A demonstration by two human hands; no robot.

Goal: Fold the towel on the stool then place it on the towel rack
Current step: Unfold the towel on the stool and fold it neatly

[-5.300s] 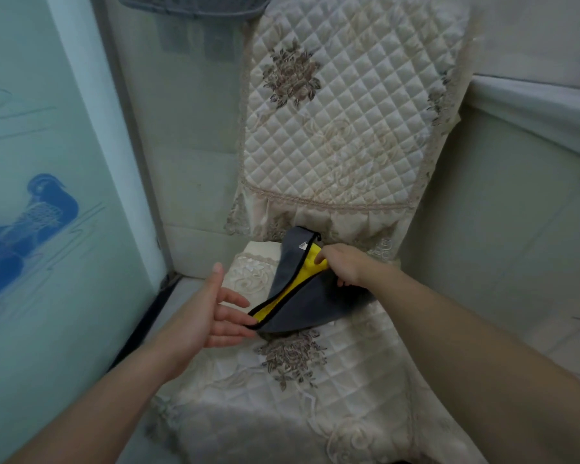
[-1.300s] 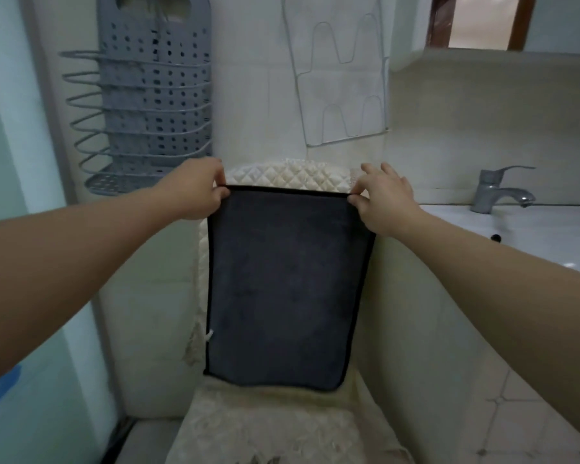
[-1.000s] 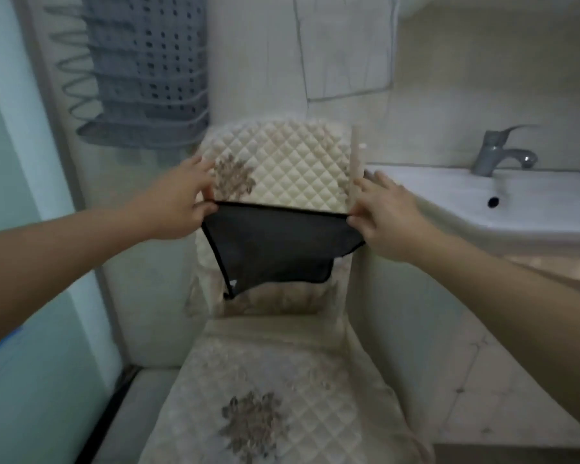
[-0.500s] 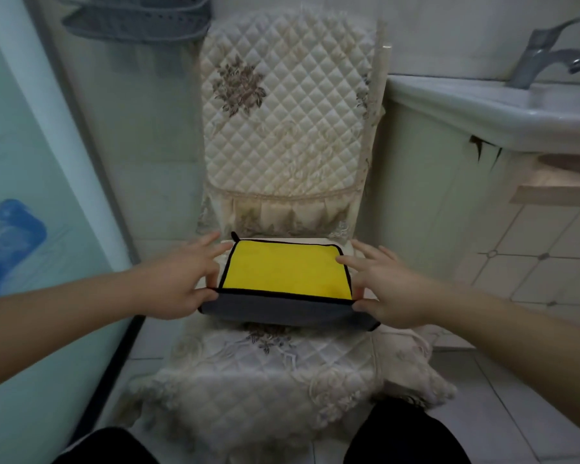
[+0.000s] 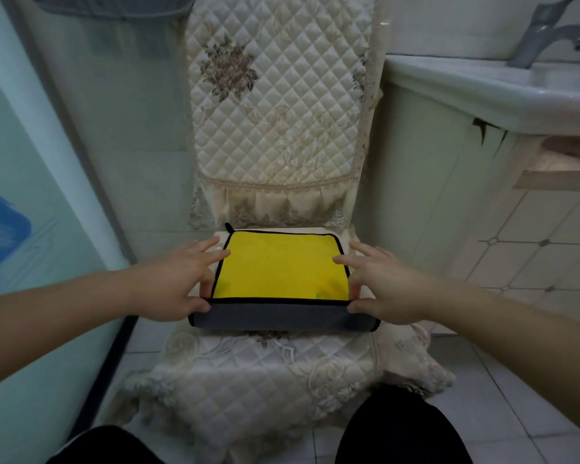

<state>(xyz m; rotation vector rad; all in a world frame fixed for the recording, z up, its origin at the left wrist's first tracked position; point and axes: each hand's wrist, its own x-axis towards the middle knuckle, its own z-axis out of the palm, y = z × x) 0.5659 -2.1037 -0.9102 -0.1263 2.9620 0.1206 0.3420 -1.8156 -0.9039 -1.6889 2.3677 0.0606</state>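
Observation:
The towel [image 5: 278, 272] lies flat on the quilted cream seat of the stool [image 5: 265, 370]. Its yellow face is up, and a grey strip is folded along the near edge. My left hand [image 5: 175, 283] pinches the near left corner of that fold, fingers spread toward the yellow face. At the near right corner my right hand [image 5: 382, 286] grips the same way. A grey perforated rack [image 5: 114, 8] shows only its bottom edge at the top left.
The stool's quilted backrest [image 5: 282, 112] rises behind the towel. A white sink [image 5: 503, 95] with a faucet [image 5: 549, 25] stands to the right, a frosted glass door [image 5: 21, 195] to the left. My dark-clad knees [image 5: 399, 430] are at the bottom, over tiled floor.
The towel was held up against the backrest grey side out, then lowered onto the seat and folded yellow side up. Over the last half second both hands stay at the near corners.

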